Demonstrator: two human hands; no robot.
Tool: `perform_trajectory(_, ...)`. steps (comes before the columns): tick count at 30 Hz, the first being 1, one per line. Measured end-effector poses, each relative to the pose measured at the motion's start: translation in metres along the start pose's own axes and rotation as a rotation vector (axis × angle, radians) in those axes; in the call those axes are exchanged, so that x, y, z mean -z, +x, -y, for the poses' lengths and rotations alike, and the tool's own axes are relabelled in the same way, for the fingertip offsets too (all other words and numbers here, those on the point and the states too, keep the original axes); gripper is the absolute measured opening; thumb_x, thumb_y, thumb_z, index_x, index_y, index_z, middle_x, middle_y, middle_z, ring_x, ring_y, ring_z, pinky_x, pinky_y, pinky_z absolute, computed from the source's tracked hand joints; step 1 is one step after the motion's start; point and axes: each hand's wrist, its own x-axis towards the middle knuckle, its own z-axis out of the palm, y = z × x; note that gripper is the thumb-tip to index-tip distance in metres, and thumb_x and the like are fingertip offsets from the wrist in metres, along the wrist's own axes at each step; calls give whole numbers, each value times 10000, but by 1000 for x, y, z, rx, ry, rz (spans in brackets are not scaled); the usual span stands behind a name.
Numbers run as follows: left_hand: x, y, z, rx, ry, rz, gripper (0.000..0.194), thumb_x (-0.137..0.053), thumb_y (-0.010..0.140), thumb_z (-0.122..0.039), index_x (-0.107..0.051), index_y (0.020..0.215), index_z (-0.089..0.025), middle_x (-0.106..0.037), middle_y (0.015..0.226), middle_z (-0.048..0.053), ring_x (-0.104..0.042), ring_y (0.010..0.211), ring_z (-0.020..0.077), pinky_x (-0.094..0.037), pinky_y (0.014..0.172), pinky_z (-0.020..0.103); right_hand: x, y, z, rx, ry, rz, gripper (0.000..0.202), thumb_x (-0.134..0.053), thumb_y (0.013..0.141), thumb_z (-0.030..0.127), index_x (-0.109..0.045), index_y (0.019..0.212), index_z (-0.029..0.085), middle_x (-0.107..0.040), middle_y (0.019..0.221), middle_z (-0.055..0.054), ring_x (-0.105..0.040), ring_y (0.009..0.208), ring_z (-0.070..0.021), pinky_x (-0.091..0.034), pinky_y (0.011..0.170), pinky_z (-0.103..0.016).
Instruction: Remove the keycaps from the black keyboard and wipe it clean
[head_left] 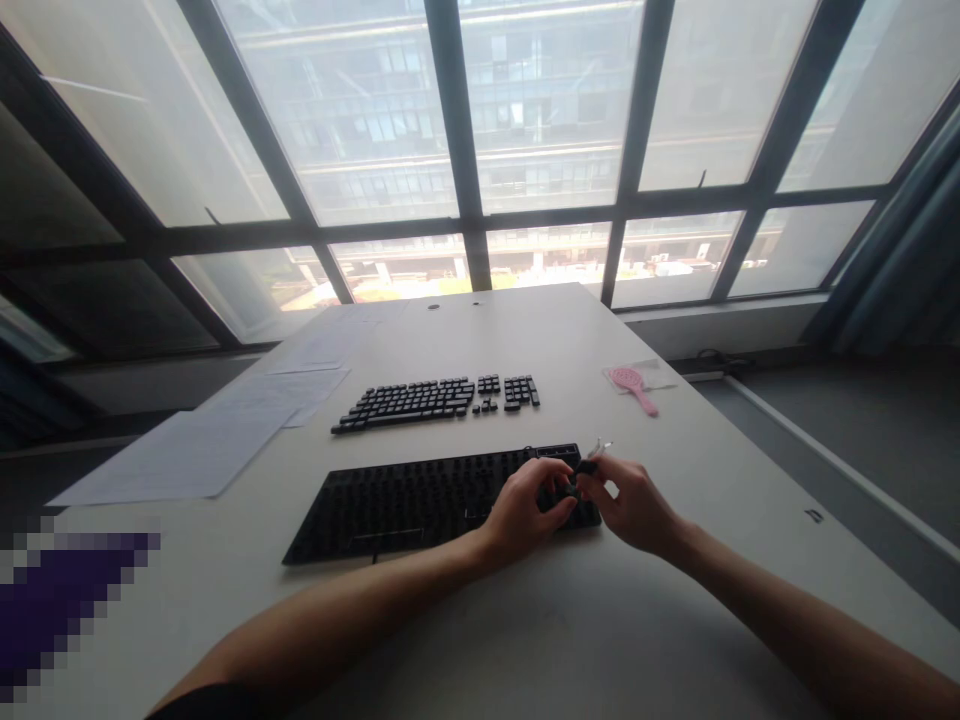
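A black keyboard (405, 505) with its keycaps off lies in front of me, its cable leaving at the near edge. My right hand (626, 500) is closed above the keyboard's right end, pinching a keycap puller (601, 447) whose thin wire ends stick up past the fingers. A small black piece (585, 467), perhaps a keycap, shows at its fingertips. Close beside it, my left hand (529, 500) is curled over the right part of the keyboard, fingertips meeting the right hand's. What its fingers grip is hidden. Behind the keyboard, loose black keycaps (416, 400) stand in keyboard order.
White paper sheets (180, 455) cover the left side of the white table (465, 650). A pink hairbrush (634, 388) rests on a clear plastic bag (660, 374) at the right. A small dark item (814, 516) lies near the right edge. Large windows stand beyond.
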Motion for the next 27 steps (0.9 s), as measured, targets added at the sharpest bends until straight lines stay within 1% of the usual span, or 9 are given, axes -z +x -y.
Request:
perform_trajectory(3,1,-2,2,-55,-5,47,284,-681,797,-204,-613,1073,-200,-667,949,40,-608,850,173,-479,740,281,1,-1,2,-5,53,73,134,-513,950,241,-609,860,213,-660,694,-23,-564,587,-162,-410,571,-267)
perform_trajectory(5,2,-2,4,-64,-11,60,286,-683,810,-209,-608,1086,-200,-666,966,41,-605,857,171,-477,741,277,1,-1,2,-5,75,107,145,-489,961,231,-601,872,211,-662,716,-23,-562,605,-159,-409,589,-265)
perform_trajectory(10,3,-3,7,-53,-36,46,278,-751,791,-217,-620,1036,-199,-666,921,17,-593,810,153,-467,711,256,3,1,6,8,71,139,171,-448,980,232,-594,896,205,-622,718,-17,-527,613,-150,-403,604,-263)
perform_trajectory(14,4,-2,5,-60,-48,17,304,-777,770,-194,-632,1036,-202,-673,919,15,-587,779,145,-466,696,251,2,0,9,10,74,119,180,-444,986,242,-596,901,202,-617,719,-18,-538,620,-152,-414,611,-263)
perform_trajectory(19,4,-1,7,-51,-54,19,328,-755,791,-174,-621,1088,-208,-684,913,18,-602,790,151,-475,703,256,-3,-3,2,-14,52,49,176,-429,991,219,-593,928,200,-637,721,-21,-564,622,-152,-426,609,-259)
perform_trajectory(21,3,-1,8,-47,-51,20,335,-734,804,-150,-613,1110,-211,-682,927,18,-605,798,151,-476,704,255,-4,-2,-1,25,50,54,179,-424,990,203,-597,942,199,-640,745,-27,-571,639,-153,-434,619,-258)
perform_trajectory(25,2,-1,9,-46,-53,38,366,-701,806,-92,-597,1137,-210,-673,943,18,-603,815,152,-470,695,250,-4,0,-2,171,28,83,206,-405,989,175,-601,931,200,-646,783,-39,-565,663,-149,-441,637,-257)
perform_trajectory(27,3,0,8,-55,-58,37,374,-716,796,-99,-592,1131,-206,-668,914,10,-598,803,150,-466,690,250,-4,1,1,188,-24,75,208,-401,984,158,-593,914,199,-640,781,-39,-552,655,-147,-431,627,-255)
